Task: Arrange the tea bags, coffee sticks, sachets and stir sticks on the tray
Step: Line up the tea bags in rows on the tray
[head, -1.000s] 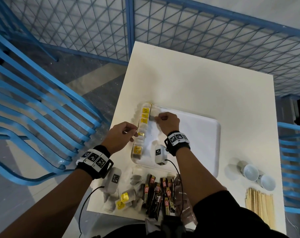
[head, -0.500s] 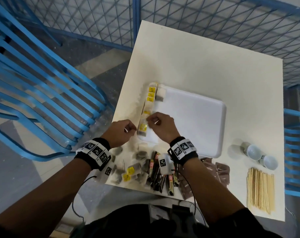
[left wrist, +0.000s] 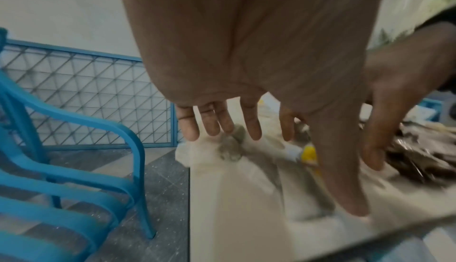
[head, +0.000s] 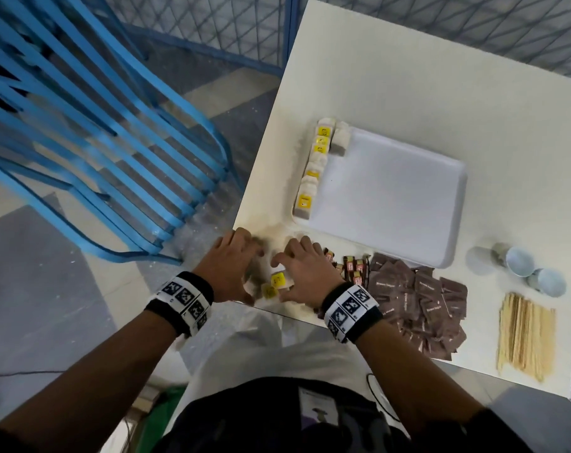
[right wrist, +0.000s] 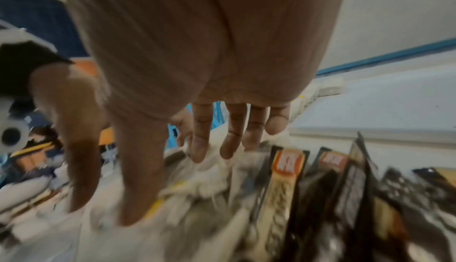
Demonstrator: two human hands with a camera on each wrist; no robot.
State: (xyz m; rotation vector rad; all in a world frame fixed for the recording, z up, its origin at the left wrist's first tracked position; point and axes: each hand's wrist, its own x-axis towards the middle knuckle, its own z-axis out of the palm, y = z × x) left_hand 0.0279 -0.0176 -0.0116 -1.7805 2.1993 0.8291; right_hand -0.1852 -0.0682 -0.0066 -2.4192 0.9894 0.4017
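A white tray [head: 392, 197] lies mid-table with a row of tea bags [head: 313, 171] along its left edge. Loose tea bags with yellow tags [head: 277, 282] lie at the table's near left corner. My left hand [head: 241, 263] and right hand [head: 297, 266] hover side by side over them, fingers spread and straight, holding nothing. The left wrist view shows the fingers [left wrist: 217, 124] just above a tea bag [left wrist: 231, 147]. Black coffee sticks [head: 352, 266] lie right of my right hand, brown sachets [head: 418, 299] beyond them, and wooden stir sticks [head: 526, 338] at the near right.
Two small white cups [head: 519, 261] lie on their sides right of the tray. Stacked blue chairs [head: 98, 142] stand left of the table, and a blue mesh fence [head: 212, 27] runs behind. The near table edge [head: 277, 308] is directly under my wrists.
Both hands left the row of tea bags at the tray's left edge and drew back to the loose pile at the near corner. Their pinching fingers have spread flat.
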